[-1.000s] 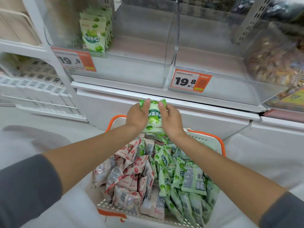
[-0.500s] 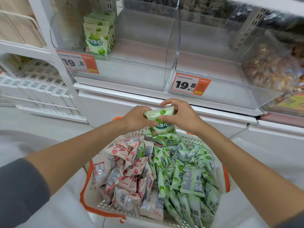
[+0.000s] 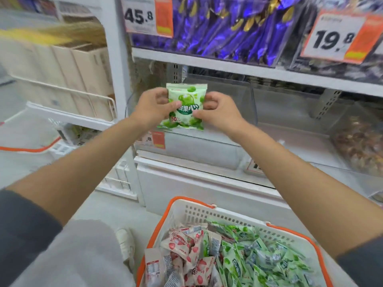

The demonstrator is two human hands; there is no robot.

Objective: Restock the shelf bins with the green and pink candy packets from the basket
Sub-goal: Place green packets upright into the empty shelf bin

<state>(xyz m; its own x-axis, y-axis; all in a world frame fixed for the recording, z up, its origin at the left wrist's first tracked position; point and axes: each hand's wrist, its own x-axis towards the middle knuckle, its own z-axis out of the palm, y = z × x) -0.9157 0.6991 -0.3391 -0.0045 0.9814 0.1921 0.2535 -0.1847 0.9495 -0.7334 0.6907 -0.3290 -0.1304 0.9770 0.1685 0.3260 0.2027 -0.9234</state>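
Here, one green packet (image 3: pixel 186 106) is held upright between both hands, printed face toward the camera. Its left edge is pinched by the left hand (image 3: pixel 151 108) and its right edge by the right hand (image 3: pixel 217 112). The packet is raised in front of the clear bin (image 3: pixel 207 146) on the lower shelf, with its bottom edge about level with the bin's front wall. Whether it is already inside the bin cannot be told.

Below, the white basket (image 3: pixel 228 214) with orange handles is seen, well apart from the hands. Pink packets (image 3: pixel 186 255) are piled on its left side and green packets (image 3: pixel 259 249) on its right. Purple packets (image 3: pixel 228 27) are stacked on the shelf above, behind a 45.8 price tag (image 3: pixel 145 16). A neighbouring bin of brown sweets (image 3: pixel 360 146) is seen to the right. Nothing is seen between the packet and the bin.

The fingers of both hands are curled. Each thumb is laid across the packet's front, with the remaining fingers (image 3: pixel 159 97) bent around its sides.
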